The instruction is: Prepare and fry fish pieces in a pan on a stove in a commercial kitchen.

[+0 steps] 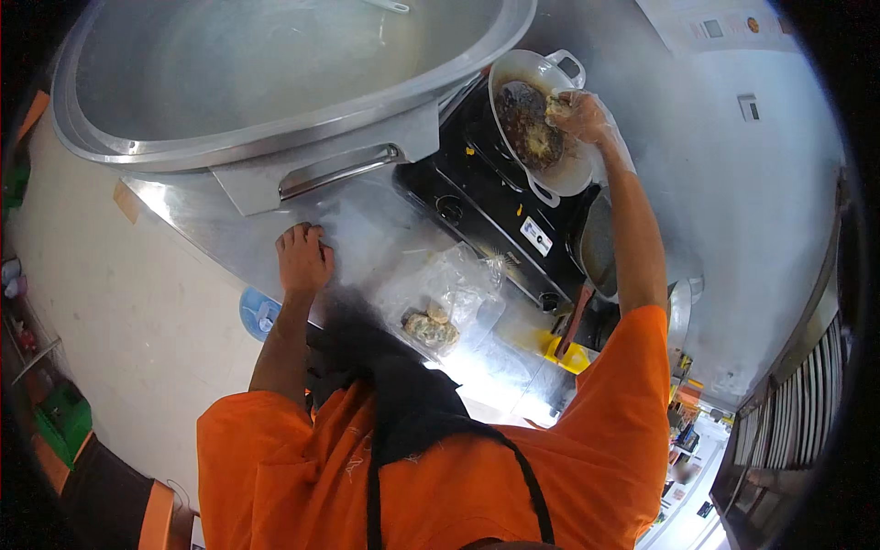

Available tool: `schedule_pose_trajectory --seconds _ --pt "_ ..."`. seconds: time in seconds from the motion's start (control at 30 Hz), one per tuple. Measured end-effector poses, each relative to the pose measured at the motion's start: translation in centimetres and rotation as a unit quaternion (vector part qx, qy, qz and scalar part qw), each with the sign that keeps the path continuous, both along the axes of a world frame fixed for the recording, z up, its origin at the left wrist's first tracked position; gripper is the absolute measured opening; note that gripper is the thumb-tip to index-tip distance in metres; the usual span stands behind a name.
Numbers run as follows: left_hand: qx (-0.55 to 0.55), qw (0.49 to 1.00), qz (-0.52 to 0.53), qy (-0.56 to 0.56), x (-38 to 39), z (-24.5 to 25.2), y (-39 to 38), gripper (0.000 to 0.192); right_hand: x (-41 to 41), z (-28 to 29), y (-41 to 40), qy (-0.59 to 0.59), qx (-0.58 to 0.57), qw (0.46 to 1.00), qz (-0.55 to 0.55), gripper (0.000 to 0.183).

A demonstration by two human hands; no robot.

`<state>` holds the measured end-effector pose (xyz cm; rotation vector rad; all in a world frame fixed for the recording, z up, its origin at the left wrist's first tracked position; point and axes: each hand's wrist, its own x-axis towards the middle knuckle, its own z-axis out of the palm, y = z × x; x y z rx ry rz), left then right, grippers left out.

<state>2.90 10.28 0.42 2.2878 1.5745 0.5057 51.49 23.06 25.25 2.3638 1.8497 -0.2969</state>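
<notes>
My right hand (586, 118), in a clear plastic glove, grips a lumpy food piece (557, 108) at the near right side of a white two-handled pan (572, 180). Dark oil (524, 124) covers the pan's bottom, with a paler patch that may be food or foam. On the steel counter (357, 227) rests my left hand (304, 262), fingers bent and holding nothing. Between my hands lies a clear plastic bag (474, 278) on the counter. Similar food pieces (432, 330) sit at its near end, in or on the plastic.
A large metal pot (275, 155) stands at the upper left, its handle (340, 172) jutting towards me. The white pan sits on a black gas stove (474, 199). A second pan (597, 240) has a brown handle (576, 320) pointing my way. Below lies a yellow object (567, 354).
</notes>
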Motion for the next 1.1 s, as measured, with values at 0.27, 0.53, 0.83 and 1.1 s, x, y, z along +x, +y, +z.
schedule_pose_trajectory --seconds 0.27,0.53,0.83,1.1 --pt "-0.005 1.000 -0.001 0.004 0.1 -0.2 0.2 0.031 -0.8 -0.8 3.9 -0.064 -0.055 0.996 -0.002 0.047" --pt "-0.011 1.000 0.005 0.006 0.1 0.0 0.2 0.030 -1.5 -1.9 4.0 0.005 -0.005 0.997 -0.077 0.055" --pt "-0.007 1.000 -0.011 -0.008 -0.3 0.3 -0.2 0.028 2.4 9.5 -0.4 -0.220 -0.007 0.971 0.088 0.051" --pt "0.022 0.999 -0.006 0.043 -0.1 -1.3 -0.1 0.025 -8.8 20.3 -23.5 0.014 0.219 0.952 -0.215 0.048"
